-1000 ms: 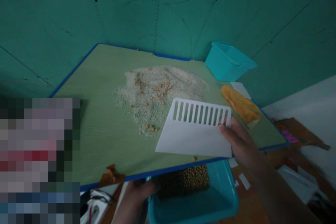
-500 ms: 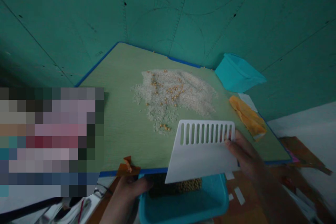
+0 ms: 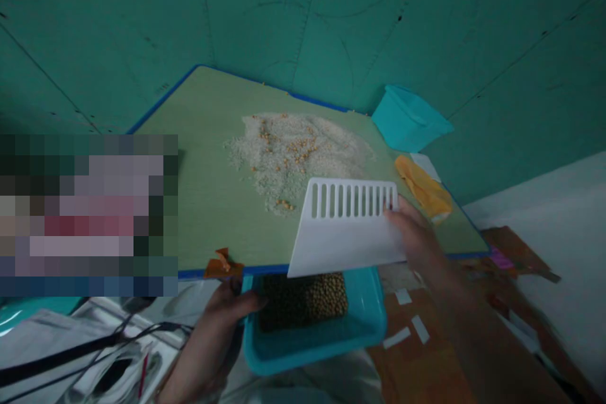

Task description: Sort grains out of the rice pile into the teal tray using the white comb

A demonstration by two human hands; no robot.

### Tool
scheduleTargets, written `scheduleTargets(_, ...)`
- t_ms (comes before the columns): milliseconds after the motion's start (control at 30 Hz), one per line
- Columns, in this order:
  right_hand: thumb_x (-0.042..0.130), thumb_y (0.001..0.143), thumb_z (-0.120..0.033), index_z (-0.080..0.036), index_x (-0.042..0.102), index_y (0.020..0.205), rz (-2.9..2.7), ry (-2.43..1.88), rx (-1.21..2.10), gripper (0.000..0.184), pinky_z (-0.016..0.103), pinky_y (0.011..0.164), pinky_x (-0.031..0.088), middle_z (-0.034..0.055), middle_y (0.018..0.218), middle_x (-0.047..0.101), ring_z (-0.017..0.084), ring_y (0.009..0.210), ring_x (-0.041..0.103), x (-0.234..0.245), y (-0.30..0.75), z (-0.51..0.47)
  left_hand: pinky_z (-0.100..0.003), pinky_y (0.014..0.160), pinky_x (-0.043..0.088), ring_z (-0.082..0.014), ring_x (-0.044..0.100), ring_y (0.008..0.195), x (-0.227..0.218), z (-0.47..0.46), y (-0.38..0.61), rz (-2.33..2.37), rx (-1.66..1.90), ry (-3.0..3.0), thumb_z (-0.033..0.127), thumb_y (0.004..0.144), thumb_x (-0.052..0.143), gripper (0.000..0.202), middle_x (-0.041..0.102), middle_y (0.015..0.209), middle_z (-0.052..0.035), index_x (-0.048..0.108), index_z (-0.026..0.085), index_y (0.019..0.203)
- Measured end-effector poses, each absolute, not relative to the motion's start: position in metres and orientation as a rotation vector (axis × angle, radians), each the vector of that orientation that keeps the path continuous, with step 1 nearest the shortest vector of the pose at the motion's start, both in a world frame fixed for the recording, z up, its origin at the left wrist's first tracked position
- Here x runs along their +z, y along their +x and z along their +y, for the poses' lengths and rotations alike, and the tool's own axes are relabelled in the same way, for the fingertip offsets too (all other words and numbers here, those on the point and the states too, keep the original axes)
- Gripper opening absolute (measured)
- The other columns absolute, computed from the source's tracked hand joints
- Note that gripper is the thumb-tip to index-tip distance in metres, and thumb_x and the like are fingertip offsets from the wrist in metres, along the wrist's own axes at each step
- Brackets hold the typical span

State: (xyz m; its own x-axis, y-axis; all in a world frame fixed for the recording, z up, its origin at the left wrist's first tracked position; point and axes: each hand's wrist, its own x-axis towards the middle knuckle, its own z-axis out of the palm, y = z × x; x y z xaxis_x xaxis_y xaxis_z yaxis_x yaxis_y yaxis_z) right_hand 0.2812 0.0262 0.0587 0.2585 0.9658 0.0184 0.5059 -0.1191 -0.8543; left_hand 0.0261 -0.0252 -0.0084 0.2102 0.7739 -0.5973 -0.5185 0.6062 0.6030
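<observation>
My right hand (image 3: 411,227) is closed on the right edge of a white plastic scraper (image 3: 345,237) with a row of slots along its far side. The scraper is held over the front edge of the table. Below it, my left hand (image 3: 237,303) grips the left rim of a turquoise basin (image 3: 312,350). Tan beans (image 3: 330,295) lie in the basin, with its left part in dark shadow. Beyond the scraper, a spread pile of white rice-like grains (image 3: 284,180) with yellowish beans (image 3: 302,150) scattered over it lies on the pale green tabletop (image 3: 208,202).
A second turquoise container (image 3: 409,120) stands tilted at the table's back right, beside a yellow cloth (image 3: 423,186). Brown tape (image 3: 223,263) sticks to the front edge. Cables (image 3: 156,328) and white items lie at lower left. A green wall (image 3: 265,12) rises behind.
The basin, the scraper and both hands appear higher in the view, as the whole view has shifted. More of the basin and its beans shows below the scraper. Both grips stay the same.
</observation>
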Motion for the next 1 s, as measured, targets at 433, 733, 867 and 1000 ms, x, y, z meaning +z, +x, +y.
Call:
scheduleTargets(433, 0.051, 0.069, -0.047, -0.028, 0.051, 0.096, -1.197, -1.354, 0.784, 0.034, 0.034, 0.071, 0.044, -0.0004, 0.096, 0.061, 0.022, 0.091, 0.056, 0.052, 0.268, 0.057, -0.026, 0.057, 0.048, -0.0177, 0.063, 0.059, 0.006, -0.054, 0.003, 0.932, 1.007, 0.398, 0.006, 0.060, 0.052, 0.027, 0.066, 0.052, 0.0026, 0.068, 0.019, 0.077)
scheduleTargets(733, 0.050, 0.072, -0.049, -0.023, 0.050, 0.091, -1.338, -1.364, 0.808, 0.033, 0.036, 0.073, 0.042, 0.0014, 0.087, 0.060, 0.022, 0.083, 0.055, 0.046, 0.261, 0.086, -0.024, 0.042, 0.040, -0.0127, 0.051, 0.037, 0.011, -0.050, -0.014, 0.922, 1.132, 0.354, 0.010, 0.052, 0.057, 0.015, 0.058, 0.038, 0.0055, 0.067, 0.021, 0.053)
scheduleTargets(867, 0.049, 0.073, -0.048, -0.021, 0.050, 0.094, -1.368, -1.346, 0.822, 0.035, 0.036, 0.072, 0.041, 0.0024, 0.087, 0.061, 0.022, 0.081, 0.056, 0.044, 0.260, 0.086, -0.017, 0.035, 0.031, -0.0047, 0.040, 0.031, 0.001, -0.038, -0.022, 1.030, 1.148, 0.424, 0.009, 0.041, 0.061, 0.013, 0.053, 0.030, 0.0079, 0.060, 0.020, 0.035)
scheduleTargets(1000, 0.048, 0.074, -0.048, -0.020, 0.052, 0.096, -1.398, -1.354, 0.838, 0.036, 0.036, 0.072, 0.041, 0.0030, 0.087, 0.061, 0.022, 0.081, 0.056, 0.044, 0.259, 0.086, -0.021, 0.038, 0.037, -0.0108, 0.047, 0.034, -0.003, -0.029, -0.026, 1.090, 1.137, 0.420, 0.010, 0.035, 0.066, 0.010, 0.058, 0.033, 0.0040, 0.062, 0.019, 0.037)
